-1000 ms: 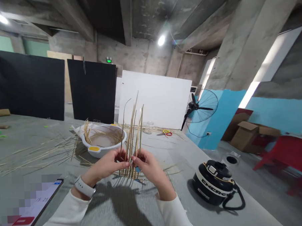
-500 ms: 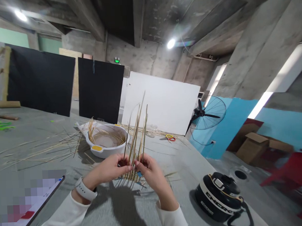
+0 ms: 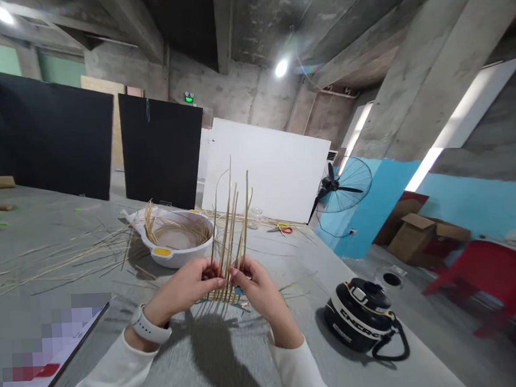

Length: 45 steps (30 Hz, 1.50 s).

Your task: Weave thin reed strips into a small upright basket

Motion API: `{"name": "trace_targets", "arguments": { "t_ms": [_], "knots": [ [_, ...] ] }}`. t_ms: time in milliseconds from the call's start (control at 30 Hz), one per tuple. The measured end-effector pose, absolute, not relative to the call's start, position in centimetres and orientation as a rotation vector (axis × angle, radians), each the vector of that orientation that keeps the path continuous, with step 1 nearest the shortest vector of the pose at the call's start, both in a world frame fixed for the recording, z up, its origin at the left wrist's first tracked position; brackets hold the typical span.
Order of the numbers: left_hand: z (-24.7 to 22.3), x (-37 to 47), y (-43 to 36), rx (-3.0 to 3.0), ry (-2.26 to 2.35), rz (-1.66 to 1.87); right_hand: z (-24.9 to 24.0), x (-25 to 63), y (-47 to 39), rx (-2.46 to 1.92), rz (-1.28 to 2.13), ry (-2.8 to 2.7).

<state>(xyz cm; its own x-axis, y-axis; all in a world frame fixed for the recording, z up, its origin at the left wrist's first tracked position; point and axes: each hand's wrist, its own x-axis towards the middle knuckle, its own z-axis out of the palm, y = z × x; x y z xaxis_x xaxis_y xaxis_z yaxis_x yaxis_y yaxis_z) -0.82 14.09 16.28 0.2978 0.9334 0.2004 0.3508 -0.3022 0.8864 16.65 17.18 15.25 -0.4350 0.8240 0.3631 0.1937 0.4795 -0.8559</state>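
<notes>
Left hand (image 3: pixel 197 284) and right hand (image 3: pixel 257 285) pinch straws (image 3: pixel 230 232) over a grey table (image 3: pixel 306 317) beneath concrete beams (image 3: pixel 224 29).

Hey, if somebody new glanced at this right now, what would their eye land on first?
Probably the thin, straw-coloured strips rising in the middle, pinched near their lower ends by the left hand and right hand. Next might come the bulky black bottle with its pale lettered band, to the right on the grey table, and the white basin with yellow grips, beyond the left hand.
</notes>
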Motion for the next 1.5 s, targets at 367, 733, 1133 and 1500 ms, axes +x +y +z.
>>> {"name": "trace_targets", "arguments": {
  "t_ms": [367,733,1133,1500],
  "knots": [
    [15.4,-2.1,15.3,1.66,1.084,1.014,16.3,16.6,16.2,-0.799,0.78,-2.085],
    [15.4,-2.0,15.1,1.694,0.919,0.871,16.2,17.2,16.3,-0.833,0.911,-2.1],
    [15.5,-2.1,15.2,1.675,0.854,0.799,16.7,17.1,16.1,-0.848,0.892,-2.071],
    [15.0,-1.0,15.4,1.702,1.121,0.924,16.7,16.5,16.5,-0.747,1.027,-2.015]
  ]
}}
